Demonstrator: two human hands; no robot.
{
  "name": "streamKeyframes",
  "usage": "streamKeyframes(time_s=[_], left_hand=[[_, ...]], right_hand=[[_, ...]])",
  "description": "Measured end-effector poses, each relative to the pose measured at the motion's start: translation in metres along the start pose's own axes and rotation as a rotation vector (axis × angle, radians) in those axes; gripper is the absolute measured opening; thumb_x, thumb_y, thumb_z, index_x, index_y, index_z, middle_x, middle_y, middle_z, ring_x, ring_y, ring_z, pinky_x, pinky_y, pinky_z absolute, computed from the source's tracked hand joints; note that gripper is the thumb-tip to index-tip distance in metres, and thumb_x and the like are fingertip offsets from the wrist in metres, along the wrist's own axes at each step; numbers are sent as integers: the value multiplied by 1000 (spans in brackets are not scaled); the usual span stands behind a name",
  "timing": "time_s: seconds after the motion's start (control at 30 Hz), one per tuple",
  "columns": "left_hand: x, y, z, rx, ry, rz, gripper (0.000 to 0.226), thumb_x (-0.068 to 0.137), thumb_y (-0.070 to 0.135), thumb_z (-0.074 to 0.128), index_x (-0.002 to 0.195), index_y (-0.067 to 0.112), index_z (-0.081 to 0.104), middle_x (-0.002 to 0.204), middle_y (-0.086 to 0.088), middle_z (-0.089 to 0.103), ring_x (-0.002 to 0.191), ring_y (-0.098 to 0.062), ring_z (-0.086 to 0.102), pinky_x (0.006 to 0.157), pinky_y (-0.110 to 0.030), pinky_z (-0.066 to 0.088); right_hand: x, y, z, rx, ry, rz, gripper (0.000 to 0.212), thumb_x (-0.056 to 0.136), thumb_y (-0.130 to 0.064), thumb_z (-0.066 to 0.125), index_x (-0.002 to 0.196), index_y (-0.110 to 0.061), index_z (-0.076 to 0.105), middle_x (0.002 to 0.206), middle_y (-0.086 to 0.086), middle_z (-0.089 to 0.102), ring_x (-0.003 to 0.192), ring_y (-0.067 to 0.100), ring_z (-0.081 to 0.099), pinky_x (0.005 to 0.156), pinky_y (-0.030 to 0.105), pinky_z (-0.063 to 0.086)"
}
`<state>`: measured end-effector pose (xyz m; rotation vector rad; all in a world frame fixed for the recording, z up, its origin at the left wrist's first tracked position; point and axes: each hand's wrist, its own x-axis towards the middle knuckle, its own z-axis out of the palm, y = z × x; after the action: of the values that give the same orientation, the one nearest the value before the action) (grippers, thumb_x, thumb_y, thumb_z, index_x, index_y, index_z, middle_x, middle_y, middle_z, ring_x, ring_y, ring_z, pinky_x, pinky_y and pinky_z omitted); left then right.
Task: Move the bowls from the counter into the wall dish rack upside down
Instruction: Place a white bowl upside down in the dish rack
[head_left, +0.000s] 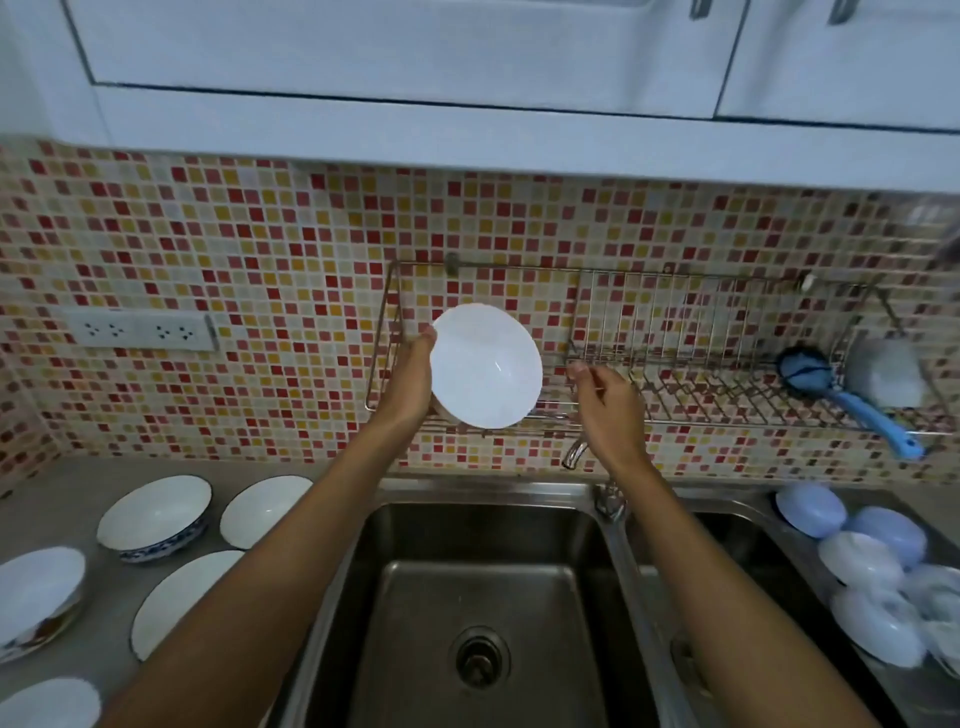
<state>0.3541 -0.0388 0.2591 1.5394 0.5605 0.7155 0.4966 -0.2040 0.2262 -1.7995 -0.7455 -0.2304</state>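
My left hand (410, 379) grips a white bowl (485, 366) by its left rim, tipped so its inside faces me, in front of the left section of the wire wall dish rack (675, 353). My right hand (605, 402) hovers just right of the bowl with fingers apart, holding nothing. On the grey counter (62, 499) at the left stand several more bowls, among them a blue-patterned one (156, 517), a white one (262, 512) and a wide shallow one (182, 597).
A steel double sink (467, 597) with a tap (610, 499) lies below my arms. A blue dish brush (852, 400) and a grey container (883, 374) occupy the rack's right end. Blue and white lids or dishes (872, 571) pile up at right. A socket strip (140, 328) is on the tiled wall.
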Motion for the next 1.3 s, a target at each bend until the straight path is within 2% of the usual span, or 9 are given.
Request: streamKeyframes(time_s=[0.07, 0.1, 0.17, 0.33, 0.43, 0.67, 0.87, 1.1, 1.3], left_hand=[[14, 4, 11, 53, 12, 23, 52, 90, 59, 34, 130, 27, 37, 130, -6, 48, 115, -30, 53, 97, -50, 49], [22, 4, 19, 91, 25, 34, 58, 88, 60, 38, 134, 24, 34, 134, -8, 47, 117, -31, 51, 97, -51, 49], [30, 5, 23, 143, 36, 82, 61, 89, 55, 46, 137, 19, 32, 138, -9, 46, 116, -27, 51, 93, -42, 49], [59, -5, 51, 453, 15, 309, 62, 84, 40, 66, 136, 20, 39, 137, -9, 39, 112, -19, 46, 88, -23, 39], [72, -21, 63, 687, -78, 494, 68, 78, 35, 74, 136, 24, 40, 127, -8, 39, 113, -19, 44, 88, -18, 40], [100, -51, 79, 1040, -268, 641, 89, 72, 35, 79, 145, 12, 33, 142, -12, 39, 129, -31, 37, 108, -41, 38], [112, -65, 83, 1143, -348, 626, 97, 66, 33, 83, 146, 13, 31, 146, -9, 36, 130, -29, 35, 107, -43, 39], [113, -68, 84, 1165, -397, 591, 82, 71, 22, 80, 142, 16, 39, 146, -5, 36, 132, -27, 33, 111, -43, 36], [102, -68, 78, 969, -245, 572, 57, 85, 34, 66, 137, 19, 48, 143, -4, 42, 132, -25, 36, 111, -39, 35]], right_hand=[[14, 14, -2, -54, 9, 1, 30, 99, -31, 47, 103, -10, 68, 80, -5, 65, 71, 8, 59, 56, 5, 37], [22, 23, -3, -92, 24, -11, 29, 99, -31, 47, 107, -11, 68, 88, 0, 68, 78, 12, 62, 63, 11, 42], [28, 36, 0, -175, 39, -40, 28, 98, -29, 49, 111, -12, 67, 101, 5, 70, 90, 18, 64, 77, 24, 49], [46, 64, 7, -378, -13, -69, 32, 99, -22, 44, 121, -8, 62, 126, 13, 60, 115, 28, 56, 98, 35, 44], [48, 71, 14, -488, -7, -49, 35, 99, -22, 42, 127, -7, 57, 134, 13, 55, 120, 29, 54, 97, 38, 46], [45, 84, 26, -652, 49, -129, 48, 97, -28, 30, 125, -4, 60, 128, 14, 63, 116, 26, 62, 90, 35, 52], [47, 88, 30, -720, 46, -122, 46, 96, -27, 34, 125, -3, 61, 128, 14, 63, 120, 26, 60, 93, 37, 51], [45, 90, 29, -765, 27, -131, 40, 95, -24, 43, 124, -2, 61, 127, 15, 63, 122, 26, 58, 98, 36, 47], [38, 88, 26, -826, -12, -220, 50, 99, -33, 30, 126, -3, 59, 129, 15, 62, 124, 25, 56, 111, 38, 32]])
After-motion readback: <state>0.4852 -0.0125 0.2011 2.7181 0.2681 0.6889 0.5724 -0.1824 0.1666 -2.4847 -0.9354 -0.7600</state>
